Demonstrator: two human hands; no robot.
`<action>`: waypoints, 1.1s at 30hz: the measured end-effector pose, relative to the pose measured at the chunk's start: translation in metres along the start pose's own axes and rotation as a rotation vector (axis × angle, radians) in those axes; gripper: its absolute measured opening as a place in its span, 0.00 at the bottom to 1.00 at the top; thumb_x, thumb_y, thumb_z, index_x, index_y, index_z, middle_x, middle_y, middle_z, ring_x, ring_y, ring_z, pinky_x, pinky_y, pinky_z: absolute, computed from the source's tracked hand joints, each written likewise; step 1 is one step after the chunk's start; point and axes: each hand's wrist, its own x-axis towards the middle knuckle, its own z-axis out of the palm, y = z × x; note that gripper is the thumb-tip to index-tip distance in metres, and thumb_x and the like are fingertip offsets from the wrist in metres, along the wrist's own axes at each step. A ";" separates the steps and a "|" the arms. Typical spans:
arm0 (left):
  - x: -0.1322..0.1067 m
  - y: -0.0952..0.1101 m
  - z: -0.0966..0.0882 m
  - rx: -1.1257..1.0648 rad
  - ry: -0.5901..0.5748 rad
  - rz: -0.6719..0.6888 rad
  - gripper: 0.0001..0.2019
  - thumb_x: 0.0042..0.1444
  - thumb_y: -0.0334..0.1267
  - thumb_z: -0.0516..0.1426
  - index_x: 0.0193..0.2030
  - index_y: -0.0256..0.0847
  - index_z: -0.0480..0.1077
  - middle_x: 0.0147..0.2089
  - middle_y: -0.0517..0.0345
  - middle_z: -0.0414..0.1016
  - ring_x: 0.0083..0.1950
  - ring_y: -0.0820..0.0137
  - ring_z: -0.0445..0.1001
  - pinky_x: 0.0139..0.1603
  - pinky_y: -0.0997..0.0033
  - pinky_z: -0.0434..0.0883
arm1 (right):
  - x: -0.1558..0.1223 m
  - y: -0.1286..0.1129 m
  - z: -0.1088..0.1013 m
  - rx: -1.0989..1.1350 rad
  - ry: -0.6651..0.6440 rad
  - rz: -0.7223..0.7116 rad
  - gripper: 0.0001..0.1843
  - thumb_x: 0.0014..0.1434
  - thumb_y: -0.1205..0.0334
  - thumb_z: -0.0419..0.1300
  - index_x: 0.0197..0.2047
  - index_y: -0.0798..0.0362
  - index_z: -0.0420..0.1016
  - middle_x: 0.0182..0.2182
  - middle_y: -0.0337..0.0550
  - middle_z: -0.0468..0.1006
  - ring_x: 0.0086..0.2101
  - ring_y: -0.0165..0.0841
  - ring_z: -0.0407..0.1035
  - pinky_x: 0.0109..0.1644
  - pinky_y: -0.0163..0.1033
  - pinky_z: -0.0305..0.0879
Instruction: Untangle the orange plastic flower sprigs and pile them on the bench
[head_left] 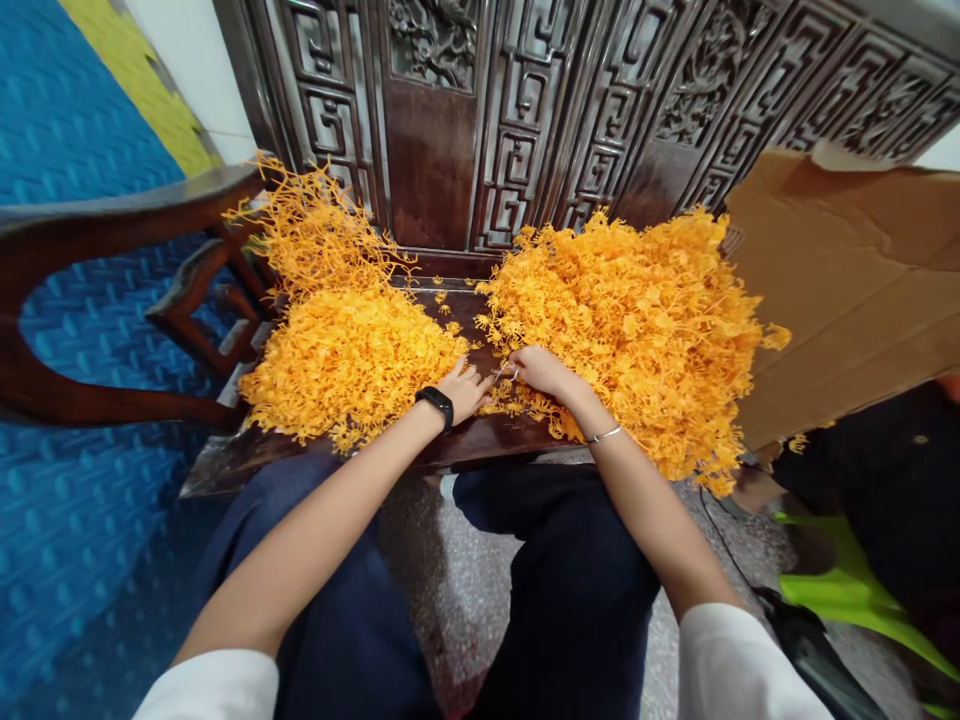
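Small orange plastic pieces with thin curled prongs lie in a large heap on the right of a dark wooden bench seat. On the left is a second heap of finer-looking orange pieces. My left hand, with a black band on its wrist, rests beside the left heap, palm down with fingers stretched toward the gap. My right hand is closed in a pinch at the near edge of the right heap. Something small and pale shows at its fingertips, too small to name. Loose pieces lie under and between both hands.
Branching orange strands are piled at the back left, by the wooden armrest. A carved wooden backrest rises behind. Cardboard stands at the right, near a person in dark clothing. Blue textured matting is at left.
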 end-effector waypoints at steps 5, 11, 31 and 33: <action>0.002 0.005 -0.011 0.040 0.070 -0.051 0.23 0.64 0.31 0.39 0.56 0.17 0.64 0.55 0.32 0.69 0.63 0.55 0.59 0.67 0.52 0.44 | 0.004 0.003 0.004 0.093 -0.016 0.024 0.14 0.60 0.69 0.51 0.30 0.58 0.76 0.27 0.46 0.78 0.28 0.29 0.69 0.32 0.30 0.58; 0.002 0.010 -0.006 0.031 0.110 -0.072 0.22 0.62 0.33 0.43 0.54 0.17 0.65 0.50 0.33 0.73 0.59 0.53 0.64 0.66 0.50 0.49 | 0.001 0.006 -0.001 0.226 0.032 0.073 0.10 0.59 0.70 0.52 0.30 0.59 0.75 0.22 0.42 0.76 0.21 0.26 0.68 0.28 0.28 0.61; 0.029 0.051 0.021 -0.136 0.036 0.152 0.19 0.64 0.40 0.45 0.59 0.44 0.63 0.66 0.51 0.59 0.66 0.60 0.55 0.65 0.50 0.52 | -0.016 -0.015 -0.027 0.774 1.141 0.008 0.13 0.62 0.51 0.51 0.40 0.53 0.67 0.32 0.43 0.74 0.33 0.30 0.72 0.38 0.37 0.72; 0.028 0.047 0.019 -0.131 0.007 0.158 0.18 0.64 0.39 0.45 0.57 0.45 0.66 0.63 0.51 0.65 0.62 0.61 0.62 0.64 0.48 0.51 | -0.018 -0.016 -0.028 0.750 1.189 0.000 0.14 0.62 0.50 0.51 0.41 0.52 0.67 0.34 0.43 0.74 0.34 0.31 0.72 0.39 0.37 0.72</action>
